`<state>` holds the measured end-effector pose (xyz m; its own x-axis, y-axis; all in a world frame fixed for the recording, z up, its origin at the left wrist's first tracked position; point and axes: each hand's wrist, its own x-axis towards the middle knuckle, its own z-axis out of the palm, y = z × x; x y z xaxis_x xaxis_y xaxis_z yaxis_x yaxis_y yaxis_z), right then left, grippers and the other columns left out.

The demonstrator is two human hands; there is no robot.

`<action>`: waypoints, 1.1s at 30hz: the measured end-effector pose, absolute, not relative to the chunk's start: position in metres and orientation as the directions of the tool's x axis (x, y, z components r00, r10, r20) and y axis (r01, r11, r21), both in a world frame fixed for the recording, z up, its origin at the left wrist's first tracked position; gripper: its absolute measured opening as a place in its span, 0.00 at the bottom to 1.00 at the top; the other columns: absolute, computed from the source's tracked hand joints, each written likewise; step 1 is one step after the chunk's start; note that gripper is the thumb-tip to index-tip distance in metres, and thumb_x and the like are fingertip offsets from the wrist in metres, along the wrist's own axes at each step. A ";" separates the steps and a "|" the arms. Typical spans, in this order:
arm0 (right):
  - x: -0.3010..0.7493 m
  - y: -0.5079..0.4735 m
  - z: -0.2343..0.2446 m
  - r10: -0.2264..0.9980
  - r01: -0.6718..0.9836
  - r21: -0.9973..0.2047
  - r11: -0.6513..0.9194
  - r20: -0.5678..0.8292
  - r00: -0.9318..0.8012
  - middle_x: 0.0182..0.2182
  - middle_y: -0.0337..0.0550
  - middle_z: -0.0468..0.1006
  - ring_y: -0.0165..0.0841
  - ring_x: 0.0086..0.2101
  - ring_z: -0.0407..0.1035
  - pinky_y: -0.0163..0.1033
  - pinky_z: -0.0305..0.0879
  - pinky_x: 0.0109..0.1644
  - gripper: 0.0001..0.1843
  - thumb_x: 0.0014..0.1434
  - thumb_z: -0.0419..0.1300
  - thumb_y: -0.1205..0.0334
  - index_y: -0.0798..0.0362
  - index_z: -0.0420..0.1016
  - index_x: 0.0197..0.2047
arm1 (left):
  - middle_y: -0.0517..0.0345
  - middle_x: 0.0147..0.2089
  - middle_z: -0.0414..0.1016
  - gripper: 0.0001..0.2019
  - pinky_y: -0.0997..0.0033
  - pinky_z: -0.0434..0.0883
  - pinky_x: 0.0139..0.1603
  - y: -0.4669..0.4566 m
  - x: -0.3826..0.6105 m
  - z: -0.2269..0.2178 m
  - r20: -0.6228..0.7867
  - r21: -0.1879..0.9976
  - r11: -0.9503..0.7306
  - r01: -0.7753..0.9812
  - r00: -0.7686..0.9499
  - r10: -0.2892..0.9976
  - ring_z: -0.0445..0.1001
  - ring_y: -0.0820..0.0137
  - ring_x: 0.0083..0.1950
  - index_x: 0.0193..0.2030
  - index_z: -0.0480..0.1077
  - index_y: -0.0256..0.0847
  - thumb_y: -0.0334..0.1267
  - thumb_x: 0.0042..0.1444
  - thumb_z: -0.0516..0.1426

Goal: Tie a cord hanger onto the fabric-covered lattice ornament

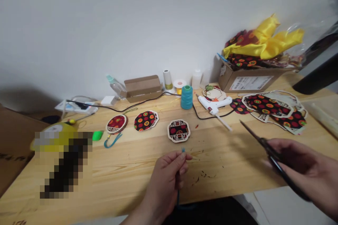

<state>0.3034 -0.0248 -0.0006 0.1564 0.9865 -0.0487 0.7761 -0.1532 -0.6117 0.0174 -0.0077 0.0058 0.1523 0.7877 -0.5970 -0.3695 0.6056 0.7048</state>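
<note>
Pinched between the thumb and fingers of my left hand [170, 170] is a bundle of teal thread [183, 150], its short ends poking up above the fingertips. More of the thread hangs below that hand toward my lap. At the right, my right hand [303, 172] grips black-handled scissors [255, 135], their blades pointing up and left, away from the thread. Just beyond my left hand lies an octagonal wooden lattice piece [179, 131] with dark patterned fabric. A teal thread cone [187, 97] stands upright farther back.
A white glue gun [215, 104] lies right of the cone, its black cord crossing the table. Fabric-covered frames [277, 110] are stacked at right, before a cardboard box [245, 79] of yellow and patterned cloth. Two fabric pieces [146, 121] [116, 124] and a green object [97, 135] lie left.
</note>
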 end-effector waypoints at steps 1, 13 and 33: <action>0.289 -0.025 0.005 0.987 0.644 -0.751 -0.149 -0.152 0.051 0.38 0.50 0.75 0.41 0.36 0.72 0.39 0.70 0.36 0.16 0.48 0.56 0.53 0.50 0.65 0.40 | 0.69 0.17 0.54 0.08 0.79 0.41 0.18 -0.008 0.018 0.005 -0.596 0.705 0.605 -0.370 0.154 0.788 0.44 0.82 0.18 0.30 0.72 0.34 0.38 0.51 0.58; 0.222 0.002 0.031 0.734 0.571 -0.821 -0.028 -0.405 -0.546 0.25 0.40 0.72 0.30 0.24 0.62 0.33 0.58 0.25 0.10 0.52 0.58 0.56 0.51 0.73 0.35 | 0.67 0.17 0.55 0.09 0.79 0.42 0.20 -0.017 0.005 0.005 -0.577 0.738 0.549 -0.392 0.054 0.815 0.48 0.82 0.19 0.29 0.73 0.34 0.40 0.49 0.60; 0.216 0.013 0.008 0.616 0.517 -0.848 -0.119 -0.472 -0.631 0.19 0.31 0.51 0.23 0.21 0.45 0.30 0.44 0.21 0.17 0.56 0.54 0.51 0.54 0.57 0.23 | 0.66 0.18 0.51 0.10 0.73 0.42 0.21 -0.015 0.013 0.001 -0.527 0.794 0.571 -0.208 0.234 0.817 0.47 0.78 0.21 0.27 0.72 0.36 0.39 0.53 0.56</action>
<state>0.2156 0.0129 0.0085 -0.6307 0.6162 -0.4717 0.5172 -0.1194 -0.8475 0.0131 -0.0150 0.0005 0.2340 0.8172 -0.5267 -0.2077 0.5713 0.7940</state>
